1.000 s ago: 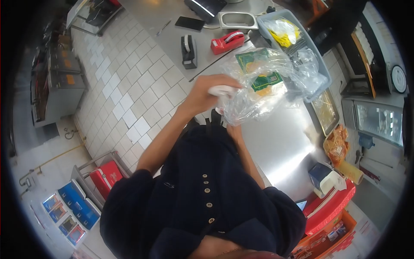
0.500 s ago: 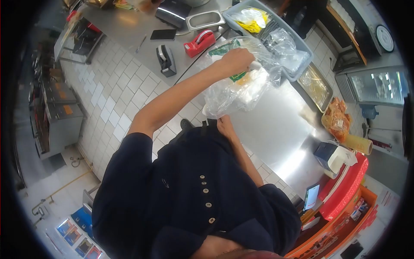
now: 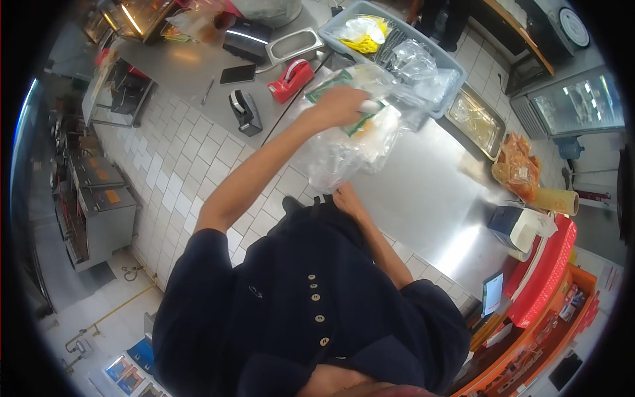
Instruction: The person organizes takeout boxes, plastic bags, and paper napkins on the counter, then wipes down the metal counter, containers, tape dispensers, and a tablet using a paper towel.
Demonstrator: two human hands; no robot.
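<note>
My left hand point(image 3: 342, 106) is closed over a clear plastic bag point(image 3: 324, 162) with green print, its fingers gripping the film. A small white piece point(image 3: 369, 106) shows at those fingertips; what it is I cannot tell. White contents point(image 3: 382, 132) show through the plastic. Close to my waist, my right hand point(image 3: 344, 196) has its fingers curled in beside the bag's lower end. What lies in those fingers is hidden. Just left of the bag are a red tape dispenser point(image 3: 291, 80) and a black-and-grey tape dispenser point(image 3: 245, 112).
A grey-blue bin point(image 3: 444, 106) holding plastic bags stands behind the bag. Along the steel table point(image 3: 423, 192) are a metal tray point(image 3: 475, 124), an orange-brown bagged item point(image 3: 516, 168) and a film roll point(image 3: 557, 200). A phone point(image 3: 238, 74) and steel pan point(image 3: 294, 45) sit at the left.
My left hand has shifted slightly left and down in view, still on the bag. My right hand stays at my waist. The whole view has tilted a little.
</note>
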